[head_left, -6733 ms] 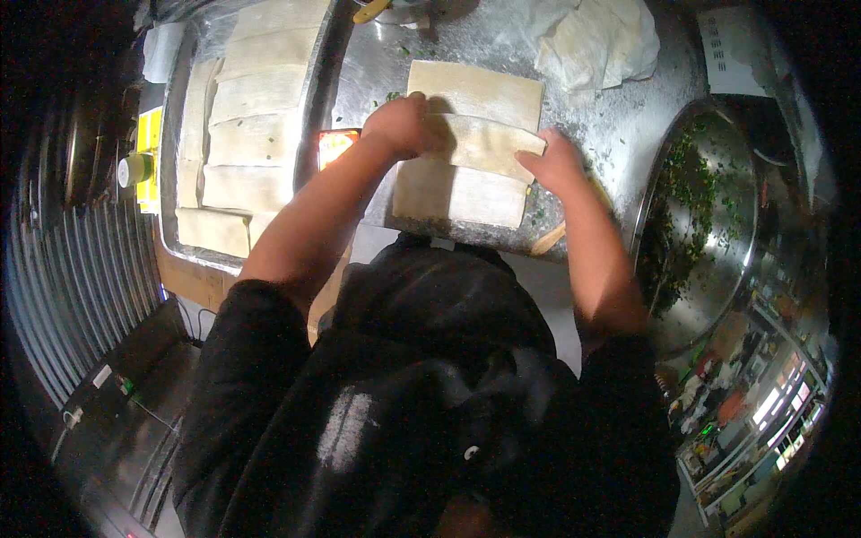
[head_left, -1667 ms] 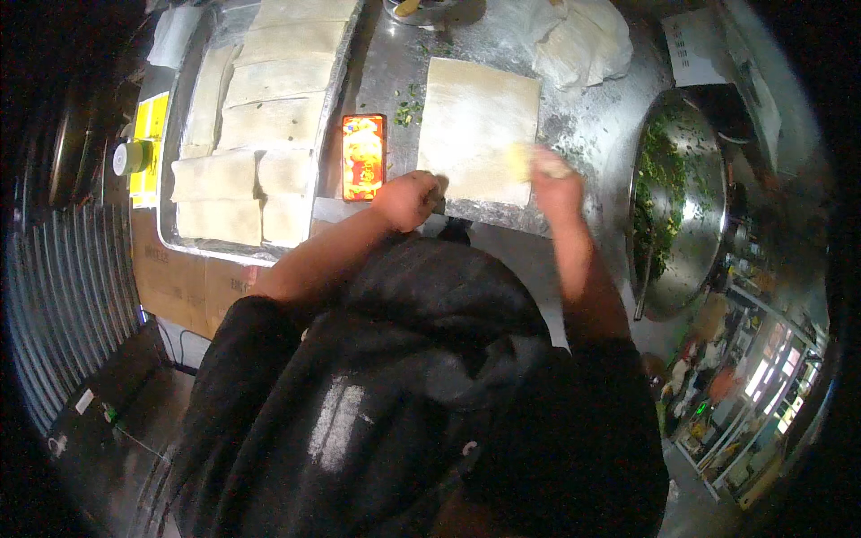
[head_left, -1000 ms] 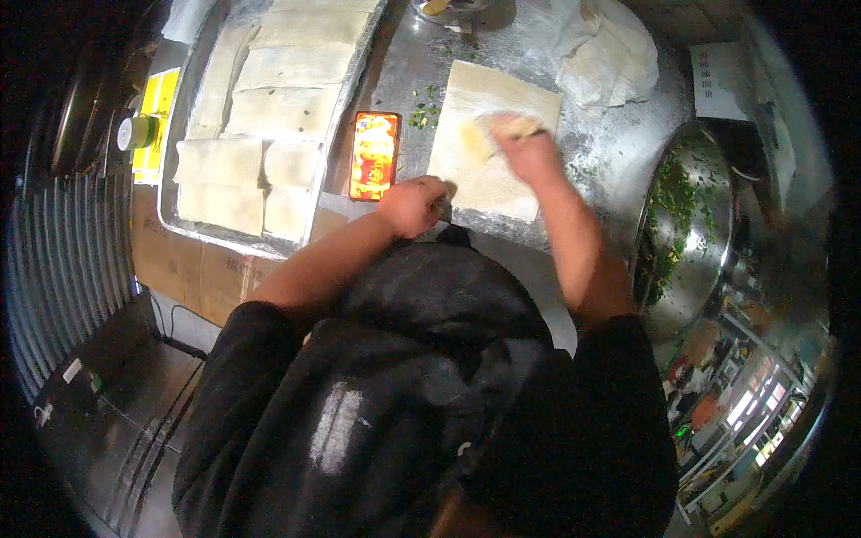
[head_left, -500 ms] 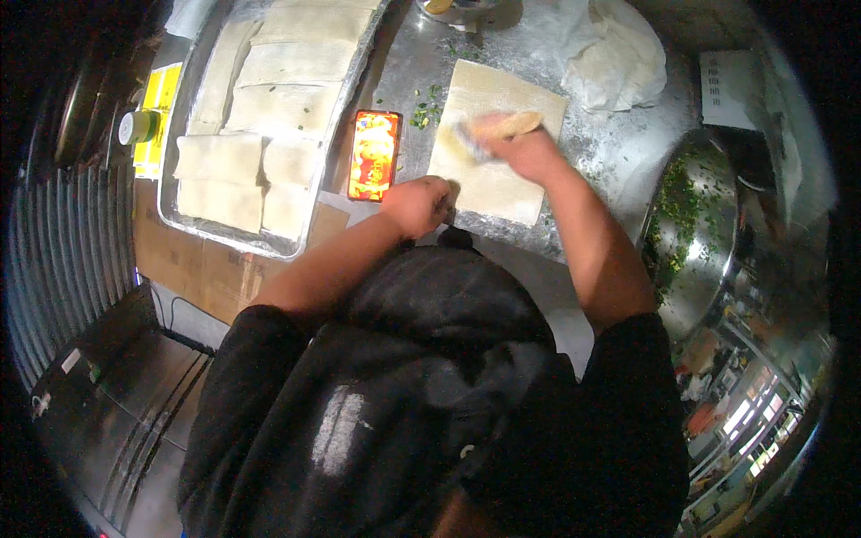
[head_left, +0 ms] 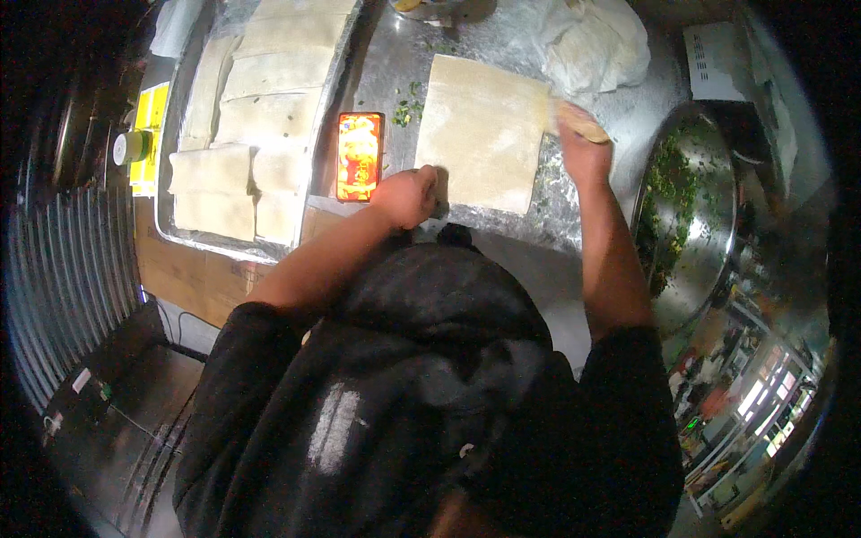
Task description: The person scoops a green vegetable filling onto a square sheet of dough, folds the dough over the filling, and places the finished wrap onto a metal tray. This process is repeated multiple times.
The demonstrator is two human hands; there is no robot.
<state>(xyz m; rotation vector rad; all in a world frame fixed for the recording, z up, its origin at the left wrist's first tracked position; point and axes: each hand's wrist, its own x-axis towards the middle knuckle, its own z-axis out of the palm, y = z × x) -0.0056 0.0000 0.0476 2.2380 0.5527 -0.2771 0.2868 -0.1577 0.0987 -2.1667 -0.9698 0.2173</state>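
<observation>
A pale rectangular dough sheet (head_left: 480, 134) lies flat on the floured metal table. At its right edge, my right hand (head_left: 581, 148) is closed on a brush (head_left: 587, 132) with a light wooden handle. The brush head is blurred beside the sheet's upper right side. My left hand (head_left: 405, 197) is curled into a fist by the sheet's lower left corner, near the table's front edge. Its fingertips are turned away, so anything inside them is hidden. Just left of that fist lies a phone (head_left: 360, 157) with a bright red and yellow screen.
A metal tray (head_left: 164, 202) of overlapping dough sheets stands on the left. On the right is a large steel bowl (head_left: 695, 247) with chopped greens. Crumpled white plastic (head_left: 596, 45) sits at the back right. Green bits (head_left: 408, 106) are scattered beside the phone.
My right hand has swept the brush from the middle of the dough sheet to its right edge. My left hand stays by the lower left corner. The whole view has shifted slightly.
</observation>
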